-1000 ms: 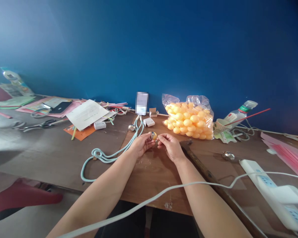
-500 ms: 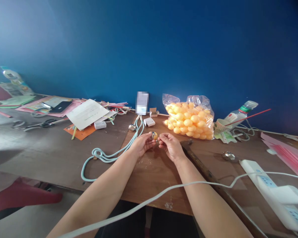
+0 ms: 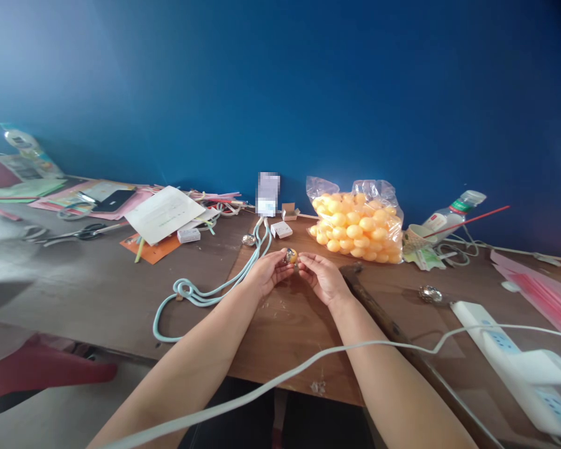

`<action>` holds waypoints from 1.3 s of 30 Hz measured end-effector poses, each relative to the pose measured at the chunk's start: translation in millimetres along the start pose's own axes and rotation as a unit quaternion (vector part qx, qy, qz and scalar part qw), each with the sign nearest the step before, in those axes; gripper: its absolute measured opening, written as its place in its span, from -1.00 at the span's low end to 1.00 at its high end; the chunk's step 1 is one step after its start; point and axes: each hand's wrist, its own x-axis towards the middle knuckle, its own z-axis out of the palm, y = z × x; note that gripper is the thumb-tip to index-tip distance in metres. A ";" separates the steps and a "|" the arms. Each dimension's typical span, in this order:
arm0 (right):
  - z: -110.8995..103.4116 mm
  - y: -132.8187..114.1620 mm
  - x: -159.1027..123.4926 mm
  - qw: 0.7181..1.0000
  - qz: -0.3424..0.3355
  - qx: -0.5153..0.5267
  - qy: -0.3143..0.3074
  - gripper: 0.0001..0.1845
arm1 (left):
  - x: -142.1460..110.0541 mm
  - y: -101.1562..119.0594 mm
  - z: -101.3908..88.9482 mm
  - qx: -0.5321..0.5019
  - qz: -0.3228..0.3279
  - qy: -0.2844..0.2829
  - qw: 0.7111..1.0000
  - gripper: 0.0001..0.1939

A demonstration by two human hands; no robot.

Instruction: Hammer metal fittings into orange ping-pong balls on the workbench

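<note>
Between the fingertips of my left hand (image 3: 272, 273) is a small orange ball (image 3: 290, 255), partly covered in shiny silver. My right hand (image 3: 320, 274) is closed in a pinch at the ball's right side; whatever its fingertips grip is too small to make out. Both hands are just above the wooden board (image 3: 290, 337). Behind them to the right stands a clear plastic bag (image 3: 355, 221) full of orange balls. A silver-wrapped ball (image 3: 249, 240) lies beyond my left hand, and another silver ball (image 3: 431, 294) rests to the right.
A light-blue cord (image 3: 206, 299) loops left of my hands, below a phone (image 3: 268, 194). A hammer (image 3: 369, 302) lies beside my right forearm. A white cable (image 3: 308, 360) crosses over my forearms toward a power strip (image 3: 500, 349). Scissors (image 3: 86, 232) and papers (image 3: 164, 213) lie left.
My right fingertips have moved slightly left, closer to the ball. My left hand still holds it in almost the same place.
</note>
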 end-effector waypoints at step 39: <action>-1.2 0.9 0.7 0.998 0.034 -0.021 -0.039 -0.73 | -3.8 -2.1 3.8 0.058 0.025 0.011 0.998 -0.78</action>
